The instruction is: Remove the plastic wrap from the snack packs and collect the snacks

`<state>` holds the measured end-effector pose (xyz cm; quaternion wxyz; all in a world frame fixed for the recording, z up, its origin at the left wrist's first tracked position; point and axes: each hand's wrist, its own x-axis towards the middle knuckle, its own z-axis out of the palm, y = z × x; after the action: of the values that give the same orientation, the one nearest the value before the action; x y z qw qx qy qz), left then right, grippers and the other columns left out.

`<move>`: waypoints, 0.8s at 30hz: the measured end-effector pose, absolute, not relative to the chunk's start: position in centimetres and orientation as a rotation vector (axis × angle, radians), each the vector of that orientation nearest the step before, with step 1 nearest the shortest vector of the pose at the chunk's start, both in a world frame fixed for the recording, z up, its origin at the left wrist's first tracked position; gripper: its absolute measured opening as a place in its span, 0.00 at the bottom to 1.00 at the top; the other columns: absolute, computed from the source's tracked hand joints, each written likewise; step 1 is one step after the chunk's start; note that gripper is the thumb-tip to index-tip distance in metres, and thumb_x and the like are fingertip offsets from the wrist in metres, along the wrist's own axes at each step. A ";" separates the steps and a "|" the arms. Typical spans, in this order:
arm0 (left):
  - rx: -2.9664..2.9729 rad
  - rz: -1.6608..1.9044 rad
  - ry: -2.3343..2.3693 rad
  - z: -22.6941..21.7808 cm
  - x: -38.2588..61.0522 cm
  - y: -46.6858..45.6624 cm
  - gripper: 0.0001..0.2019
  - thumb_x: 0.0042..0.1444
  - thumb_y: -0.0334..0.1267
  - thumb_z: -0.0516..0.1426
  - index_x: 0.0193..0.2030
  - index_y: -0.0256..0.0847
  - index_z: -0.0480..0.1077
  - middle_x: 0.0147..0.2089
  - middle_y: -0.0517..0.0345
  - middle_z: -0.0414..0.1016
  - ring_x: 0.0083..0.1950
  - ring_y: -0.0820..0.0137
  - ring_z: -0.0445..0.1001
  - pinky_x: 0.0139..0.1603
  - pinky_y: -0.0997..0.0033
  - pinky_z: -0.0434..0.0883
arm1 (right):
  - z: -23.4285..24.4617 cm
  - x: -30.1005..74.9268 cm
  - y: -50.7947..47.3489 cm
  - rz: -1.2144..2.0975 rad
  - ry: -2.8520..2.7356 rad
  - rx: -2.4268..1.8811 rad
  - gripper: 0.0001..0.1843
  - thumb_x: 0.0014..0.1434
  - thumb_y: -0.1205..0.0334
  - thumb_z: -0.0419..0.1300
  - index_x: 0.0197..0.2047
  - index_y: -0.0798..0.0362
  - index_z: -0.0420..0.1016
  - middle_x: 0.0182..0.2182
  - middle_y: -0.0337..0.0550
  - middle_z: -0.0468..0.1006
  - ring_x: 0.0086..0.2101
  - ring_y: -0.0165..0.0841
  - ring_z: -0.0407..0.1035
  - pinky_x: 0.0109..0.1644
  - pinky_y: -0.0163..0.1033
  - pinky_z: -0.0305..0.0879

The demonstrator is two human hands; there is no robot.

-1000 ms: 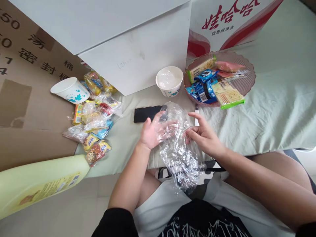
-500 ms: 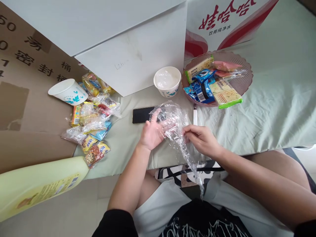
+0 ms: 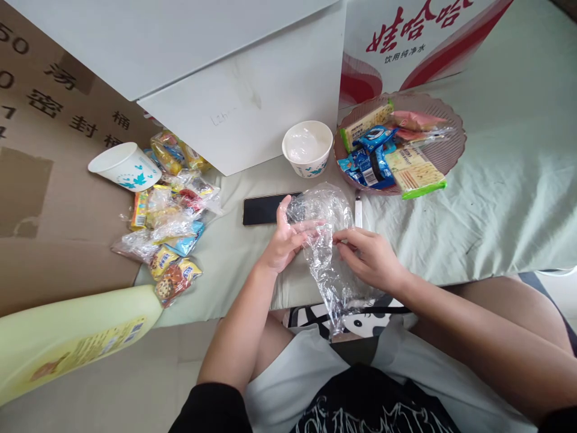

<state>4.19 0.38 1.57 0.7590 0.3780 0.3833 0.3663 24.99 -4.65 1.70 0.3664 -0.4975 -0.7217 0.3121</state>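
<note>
The right hand (image 3: 372,260) pinches the clear plastic film (image 3: 321,264) above the front edge of the green cloth (image 3: 487,222), the left hand (image 3: 280,245) loosely spread against it; gentle fingertips likely suit such thin, crinkly stuff best

Plastic film (image 3: 322,258) — glossy, crinkled; cloth (image 3: 496,222) — matt, creased.

Clear plastic film (image 3: 325,261), loose and crumpled
Thin, shiny, see-through; overlaps the phone's (image 3: 262,210) right end, trailing nearer than it.
</note>
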 end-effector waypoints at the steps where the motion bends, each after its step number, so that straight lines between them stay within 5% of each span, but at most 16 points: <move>1: 0.828 0.801 0.853 1.6 4.2 0.4 0.56 0.47 0.44 0.71 0.74 0.58 0.38 0.49 0.52 0.81 0.45 0.62 0.83 0.51 0.60 0.76 | 1.7 25.0 -4.6 0.800 -1.858 -1.281 0.12 0.64 0.67 0.52 0.42 0.53 0.77 0.33 0.45 0.81 0.31 0.32 0.74 0.36 0.37 0.70; 6: 0.798 0.898 1.026 1.5 4.4 0.7 0.51 0.49 0.35 0.66 0.74 0.53 0.40 0.33 0.65 0.78 0.33 0.70 0.80 0.39 0.70 0.76 | 1.8 25.2 -4.6 0.851 -1.857 -1.299 0.12 0.63 0.67 0.52 0.42 0.52 0.77 0.34 0.43 0.81 0.30 0.30 0.72 0.36 0.36 0.68; 17: 0.804 0.894 1.039 1.4 4.2 0.8 0.42 0.53 0.46 0.65 0.70 0.51 0.48 0.33 0.61 0.79 0.31 0.67 0.79 0.38 0.65 0.76 | 1.5 25.1 -4.5 0.878 -1.871 -1.287 0.12 0.64 0.66 0.52 0.40 0.52 0.77 0.32 0.42 0.79 0.28 0.29 0.71 0.34 0.36 0.66; 24: 0.886 0.818 0.971 1.3 4.0 0.7 0.38 0.49 0.45 0.68 0.64 0.50 0.57 0.35 0.60 0.80 0.32 0.68 0.79 0.39 0.67 0.75 | 1.4 25.1 -4.4 0.896 -1.924 -1.224 0.11 0.63 0.66 0.51 0.38 0.52 0.76 0.29 0.41 0.78 0.29 0.30 0.70 0.36 0.36 0.67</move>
<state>3.96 0.67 1.30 0.7152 0.4001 0.4383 0.3693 25.07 -4.45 1.44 0.3389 -0.4699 -0.7389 0.3440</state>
